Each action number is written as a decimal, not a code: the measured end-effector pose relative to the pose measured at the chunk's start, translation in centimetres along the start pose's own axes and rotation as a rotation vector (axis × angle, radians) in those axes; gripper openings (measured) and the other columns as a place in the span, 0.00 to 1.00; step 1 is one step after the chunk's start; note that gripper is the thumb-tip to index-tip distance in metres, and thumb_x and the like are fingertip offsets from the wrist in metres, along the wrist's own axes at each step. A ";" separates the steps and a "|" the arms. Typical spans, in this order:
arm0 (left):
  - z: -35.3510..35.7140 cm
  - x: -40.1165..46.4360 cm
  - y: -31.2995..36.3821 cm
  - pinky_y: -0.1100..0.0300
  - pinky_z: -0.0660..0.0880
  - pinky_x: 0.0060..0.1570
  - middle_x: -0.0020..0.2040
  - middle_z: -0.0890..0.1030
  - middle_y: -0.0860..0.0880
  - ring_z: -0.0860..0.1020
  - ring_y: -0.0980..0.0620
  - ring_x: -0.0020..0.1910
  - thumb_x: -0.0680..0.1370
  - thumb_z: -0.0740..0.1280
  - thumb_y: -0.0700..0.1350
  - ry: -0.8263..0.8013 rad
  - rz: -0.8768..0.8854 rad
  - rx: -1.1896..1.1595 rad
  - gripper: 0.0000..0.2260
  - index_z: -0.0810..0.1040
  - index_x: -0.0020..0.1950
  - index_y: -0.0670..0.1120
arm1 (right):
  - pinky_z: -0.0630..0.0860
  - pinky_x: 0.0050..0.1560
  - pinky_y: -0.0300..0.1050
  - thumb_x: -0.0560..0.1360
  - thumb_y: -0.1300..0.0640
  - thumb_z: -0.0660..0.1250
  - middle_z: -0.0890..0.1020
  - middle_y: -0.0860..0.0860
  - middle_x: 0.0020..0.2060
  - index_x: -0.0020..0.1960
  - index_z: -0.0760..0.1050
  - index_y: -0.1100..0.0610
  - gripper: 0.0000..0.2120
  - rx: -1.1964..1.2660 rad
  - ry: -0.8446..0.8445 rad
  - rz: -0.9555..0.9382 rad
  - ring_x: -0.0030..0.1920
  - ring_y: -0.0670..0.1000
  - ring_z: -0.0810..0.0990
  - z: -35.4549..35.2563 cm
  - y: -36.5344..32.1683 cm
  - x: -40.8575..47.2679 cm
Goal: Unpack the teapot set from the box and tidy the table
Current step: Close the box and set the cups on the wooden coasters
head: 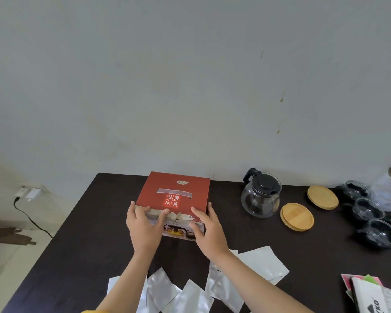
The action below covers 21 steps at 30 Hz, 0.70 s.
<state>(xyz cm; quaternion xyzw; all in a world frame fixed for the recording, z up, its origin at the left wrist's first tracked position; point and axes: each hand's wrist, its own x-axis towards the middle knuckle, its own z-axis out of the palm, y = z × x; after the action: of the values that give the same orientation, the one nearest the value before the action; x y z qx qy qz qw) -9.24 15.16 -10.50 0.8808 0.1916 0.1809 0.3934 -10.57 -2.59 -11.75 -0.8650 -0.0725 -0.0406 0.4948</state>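
Both hands, left hand (145, 224) and right hand (207, 227), hold the closed red box (176, 195), fingers curled over its near edge; next, probably move it off the desk (88, 233).

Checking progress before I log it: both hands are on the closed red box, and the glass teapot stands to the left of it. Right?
Not quite. In the head view the glass teapot stands to the right of the red box. Left hand and right hand do hold the closed box.

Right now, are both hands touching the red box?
Touching. The head view shows the left hand and right hand gripping the red box at its near edge.
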 end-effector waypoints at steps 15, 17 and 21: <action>3.3 1.4 6.3 0.47 0.72 0.60 0.74 0.58 0.43 0.56 0.44 0.73 0.70 0.68 0.64 -0.164 0.215 0.114 0.34 0.67 0.72 0.51 | 0.70 0.66 0.40 0.78 0.60 0.66 0.69 0.53 0.69 0.67 0.72 0.57 0.18 -0.078 0.119 -0.106 0.67 0.48 0.71 -7.5 1.8 4.2; 4.5 1.8 6.8 0.47 0.72 0.60 0.75 0.57 0.43 0.56 0.43 0.73 0.70 0.68 0.64 -0.192 0.208 0.133 0.34 0.67 0.72 0.51 | 0.68 0.67 0.40 0.78 0.59 0.65 0.69 0.52 0.69 0.68 0.72 0.56 0.18 -0.118 0.086 -0.080 0.67 0.49 0.70 -8.6 2.2 5.3; 6.8 2.5 7.3 0.46 0.73 0.58 0.73 0.60 0.42 0.60 0.43 0.72 0.71 0.68 0.64 -0.198 0.181 0.156 0.33 0.69 0.71 0.49 | 0.66 0.67 0.40 0.78 0.58 0.65 0.70 0.52 0.68 0.68 0.70 0.55 0.19 -0.241 -0.017 0.031 0.67 0.50 0.71 -9.9 3.1 7.3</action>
<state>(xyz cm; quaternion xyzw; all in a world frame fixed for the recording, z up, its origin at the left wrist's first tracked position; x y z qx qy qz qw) -2.45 7.59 -8.79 0.9358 0.0854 0.1126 0.3228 -2.85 -12.04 -8.29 -0.9196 -0.0581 -0.0341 0.3869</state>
